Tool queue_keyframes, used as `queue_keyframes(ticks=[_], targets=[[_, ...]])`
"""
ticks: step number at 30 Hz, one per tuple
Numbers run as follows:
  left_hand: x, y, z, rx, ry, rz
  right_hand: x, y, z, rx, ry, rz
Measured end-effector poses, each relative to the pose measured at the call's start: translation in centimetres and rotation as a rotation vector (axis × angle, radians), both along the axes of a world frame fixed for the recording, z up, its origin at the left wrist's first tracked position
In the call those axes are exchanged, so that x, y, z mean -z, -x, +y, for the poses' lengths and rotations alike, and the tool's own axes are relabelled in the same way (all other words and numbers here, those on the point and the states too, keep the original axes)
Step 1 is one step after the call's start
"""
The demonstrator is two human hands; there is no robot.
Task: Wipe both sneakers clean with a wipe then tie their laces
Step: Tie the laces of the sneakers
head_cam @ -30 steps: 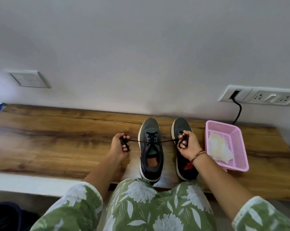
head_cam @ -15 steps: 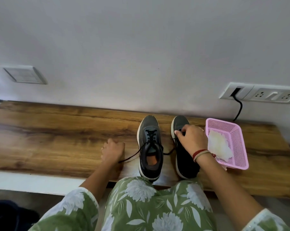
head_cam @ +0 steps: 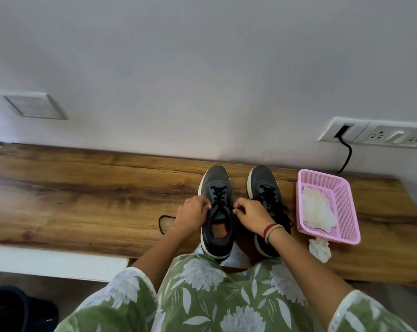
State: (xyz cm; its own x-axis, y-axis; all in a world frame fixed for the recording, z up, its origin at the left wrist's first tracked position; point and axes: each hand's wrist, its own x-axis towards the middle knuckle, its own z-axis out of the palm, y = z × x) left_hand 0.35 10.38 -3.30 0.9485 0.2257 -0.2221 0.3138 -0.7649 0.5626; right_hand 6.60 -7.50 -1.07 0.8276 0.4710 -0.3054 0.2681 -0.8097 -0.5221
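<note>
Nearest to us, a green garment printed with white flowers covers the lap, and both bare forearms reach out of its sleeves over the near edge of the brown wood-grain tabletop. A crumpled white wipe lies on the wood to the right, just beside the near rim of the pink plastic mesh basket.

A little farther, we see both hands at the left sneaker, dark grey with a white sole, which stands upright with its toe pointing at the wall. The left hand has its fingers curled and pinches the black lace at the left side of the shoe's opening; a slack loop of that lace lies on the wood to the left of the wrist. The right hand, with red and beige bangles on its wrist, pinches the lace between thumb and fingertips at the right side of the opening.

The right sneaker, of the same kind, stands just beside the first, parallel to it, between it and the basket. Inside the basket lies a second white wipe.

Farther still, on the pale wall, we see a white switch plate at left and a white socket panel at right, with a black cable hanging from it.
</note>
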Motion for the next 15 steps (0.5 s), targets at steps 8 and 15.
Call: queue_keyframes(ticks=[8, 15], targets=[[-0.6, -0.4, 2.0, 0.11, -0.024, 0.086, 0.3, -0.4, 0.1, 0.153, -0.06, 0.184], [-1.7, -0.3, 2.6, -0.125, 0.766, 0.063, -2.6, -0.7, 0.5, 0.341, -0.755, 0.555]])
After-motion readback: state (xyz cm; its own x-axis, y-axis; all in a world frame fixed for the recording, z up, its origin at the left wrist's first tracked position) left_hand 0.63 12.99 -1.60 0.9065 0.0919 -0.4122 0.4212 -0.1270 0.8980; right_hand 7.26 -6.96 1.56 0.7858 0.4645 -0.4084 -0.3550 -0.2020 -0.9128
